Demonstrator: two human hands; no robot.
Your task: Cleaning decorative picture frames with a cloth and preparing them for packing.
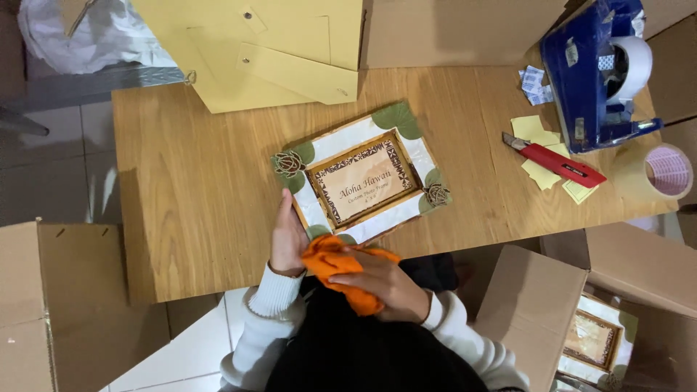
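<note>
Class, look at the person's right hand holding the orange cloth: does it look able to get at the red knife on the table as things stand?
Probably yes. The right hand grips the orange cloth, but bare table lies between it and the red knife, with nothing blocking; the cloth would have to go first.
</note>
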